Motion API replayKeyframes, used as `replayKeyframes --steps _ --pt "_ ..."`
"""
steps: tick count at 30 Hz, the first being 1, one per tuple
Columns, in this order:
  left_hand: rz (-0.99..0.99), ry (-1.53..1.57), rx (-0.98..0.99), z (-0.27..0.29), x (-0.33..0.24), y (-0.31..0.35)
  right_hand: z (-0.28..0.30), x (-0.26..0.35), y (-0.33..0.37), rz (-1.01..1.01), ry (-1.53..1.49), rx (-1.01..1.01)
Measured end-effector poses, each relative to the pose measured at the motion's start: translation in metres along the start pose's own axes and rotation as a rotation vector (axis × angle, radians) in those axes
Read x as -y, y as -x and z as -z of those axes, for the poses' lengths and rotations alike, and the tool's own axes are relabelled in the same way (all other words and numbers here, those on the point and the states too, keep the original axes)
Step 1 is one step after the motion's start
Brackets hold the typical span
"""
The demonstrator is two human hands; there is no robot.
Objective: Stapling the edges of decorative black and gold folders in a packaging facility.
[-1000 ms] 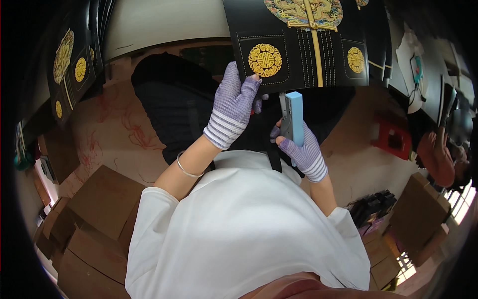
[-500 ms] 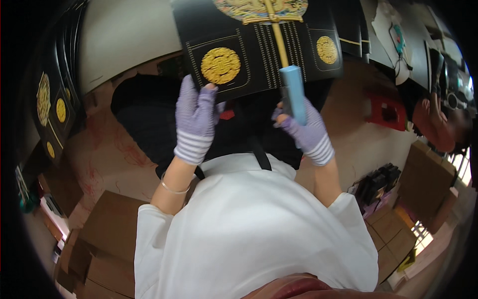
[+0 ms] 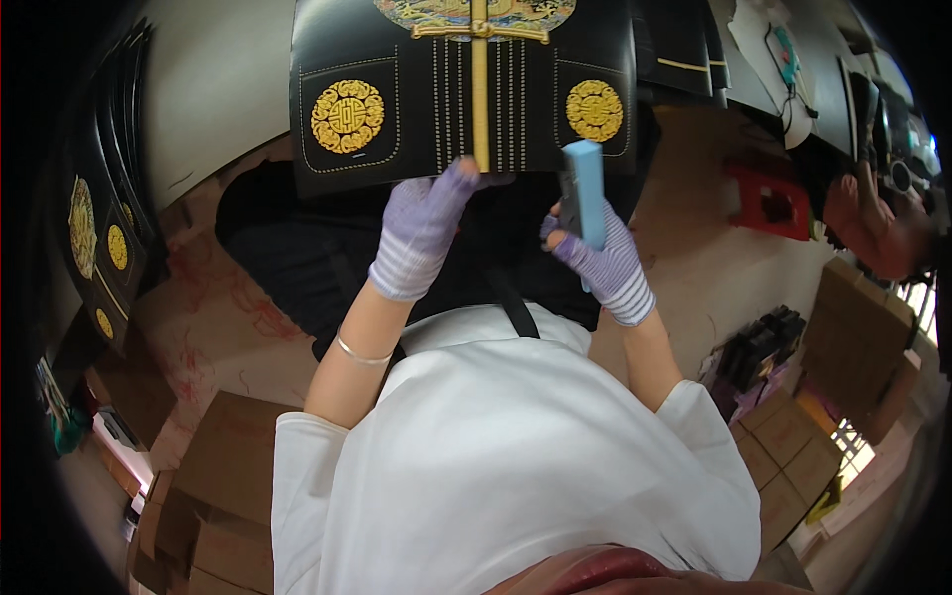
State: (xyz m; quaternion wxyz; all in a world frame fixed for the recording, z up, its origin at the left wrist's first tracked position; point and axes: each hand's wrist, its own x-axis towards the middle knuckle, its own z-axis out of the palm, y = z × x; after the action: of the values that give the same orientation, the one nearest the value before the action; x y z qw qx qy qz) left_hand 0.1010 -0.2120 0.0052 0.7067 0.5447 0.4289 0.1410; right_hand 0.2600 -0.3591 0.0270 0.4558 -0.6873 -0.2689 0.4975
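Observation:
A glossy black sheet [image 3: 416, 109] with gold round medallions, white dashed lines and a gold centre strip lies over the table's near edge. My left hand [image 3: 418, 230] grips its near edge close to the gold strip, thumb on top and fingers partly hidden beneath. In my right hand [image 3: 610, 263] is a light blue bar-shaped tool [image 3: 589, 193] with a dark side, held upright beside the sheet's near right part. Its exact kind is unclear. Both hands wear purple fingerless gloves with white-striped cuffs.
More black sheets [image 3: 684, 59] lie at the right, and others [image 3: 109, 213] hang at the left. The grey table [image 3: 213, 89] runs behind. A red stool [image 3: 769, 203] stands to the right, with cardboard boxes [image 3: 233, 466] on the floor. Another person's arm [image 3: 868, 228] shows at far right.
The black sheet has shifted left and turned straighter. My left hand has moved from its left corner to near the gold strip. The right hand stays almost in place with the tool.

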Motion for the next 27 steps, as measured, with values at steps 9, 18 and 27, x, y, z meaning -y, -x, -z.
replayKeyframes --steps 9,18,27 --pt "-0.363 0.086 -0.306 0.113 0.033 -0.035 0.086 -0.016 0.035 0.133 -0.316 -0.201" --pt "-0.168 0.778 0.068 0.022 0.018 0.021 0.054 -0.011 0.022 0.074 -0.546 -0.222" --pt "0.022 0.222 -0.214 0.009 -0.016 0.01 0.019 0.006 0.034 -0.213 0.086 0.283"
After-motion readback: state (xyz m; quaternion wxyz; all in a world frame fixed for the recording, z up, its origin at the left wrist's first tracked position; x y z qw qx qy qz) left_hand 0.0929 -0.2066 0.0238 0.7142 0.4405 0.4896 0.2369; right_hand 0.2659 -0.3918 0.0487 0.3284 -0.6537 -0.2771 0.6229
